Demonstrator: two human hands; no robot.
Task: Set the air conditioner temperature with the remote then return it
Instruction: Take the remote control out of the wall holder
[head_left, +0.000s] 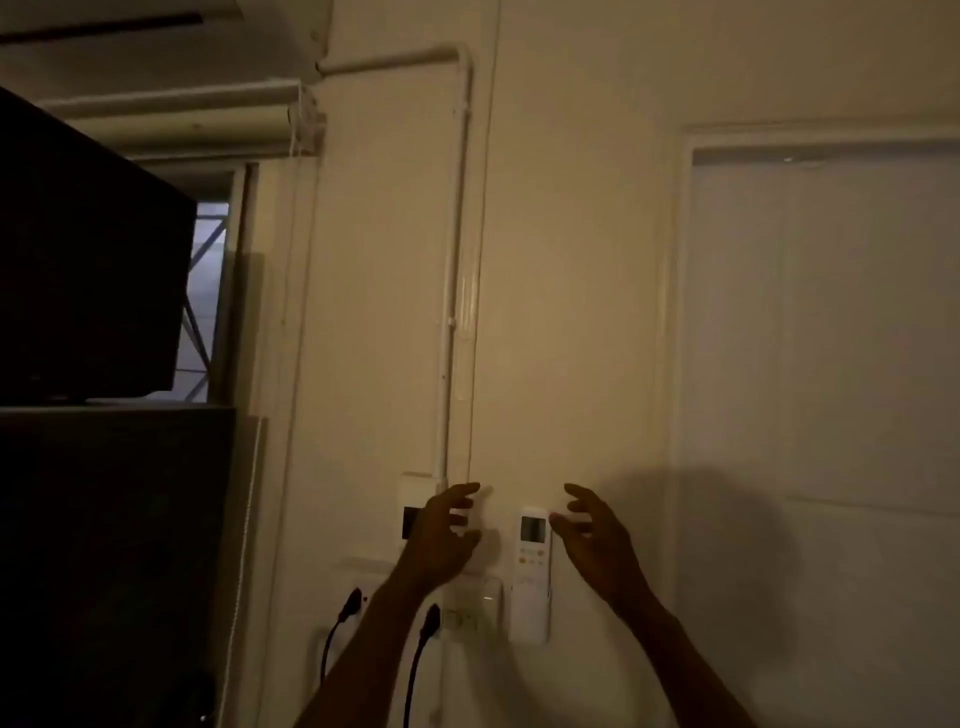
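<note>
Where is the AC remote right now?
Low in the head view, the remote sits upright in its wall holder, between the open left hand and right hand, just right of the switch plate.

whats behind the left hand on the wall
The left hand covers part of a wall panel with a dark display; the rest is hidden. The remote sits uncovered to its right.

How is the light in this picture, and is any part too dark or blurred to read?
Head view: dim and yellowish; the hands throw a soft shadow on the wall; the furniture at left is nearly black; the remote in its wall holder shows a screen and buttons, but too blurred to read.
</note>
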